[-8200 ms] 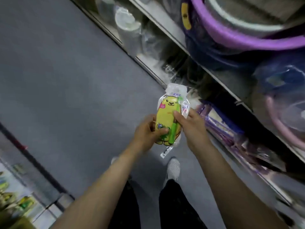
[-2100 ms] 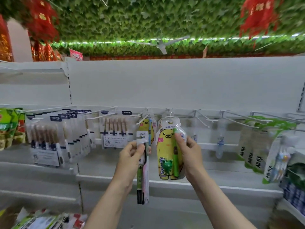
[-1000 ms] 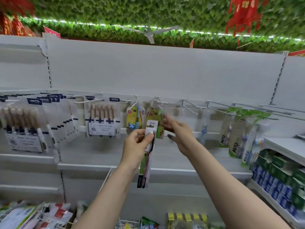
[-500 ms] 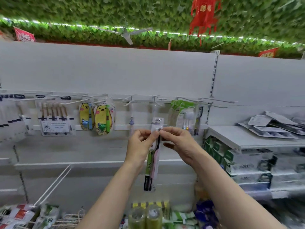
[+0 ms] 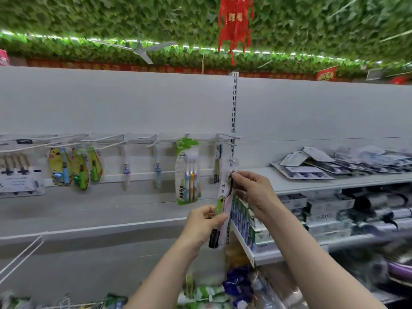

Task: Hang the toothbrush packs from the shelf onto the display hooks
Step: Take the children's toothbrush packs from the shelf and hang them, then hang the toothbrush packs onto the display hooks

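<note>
I hold a slim toothbrush pack (image 5: 225,197) upright in front of the shelving, just below the rightmost white display hook (image 5: 231,137). My left hand (image 5: 204,221) pinches its lower half. My right hand (image 5: 249,190) pinches it near the top, at the brush head. A similar slim pack (image 5: 217,163) hangs from that hook. To the left hang a green All-fix three-brush pack (image 5: 187,172), two small single packs (image 5: 157,172), and yellow bear packs (image 5: 78,168).
A white shelf (image 5: 312,181) at the right carries several flat blister packs (image 5: 334,161), with boxed goods (image 5: 323,210) below it. A slotted upright (image 5: 233,103) splits the back panel. Bagged goods (image 5: 211,293) lie at the bottom. White wire hooks (image 5: 20,257) jut out low left.
The view swung right along the hook rail. My left hand slid from the pack's top to its lower half; my right hand holds the top. The bear pack now hangs on a hook at left.
</note>
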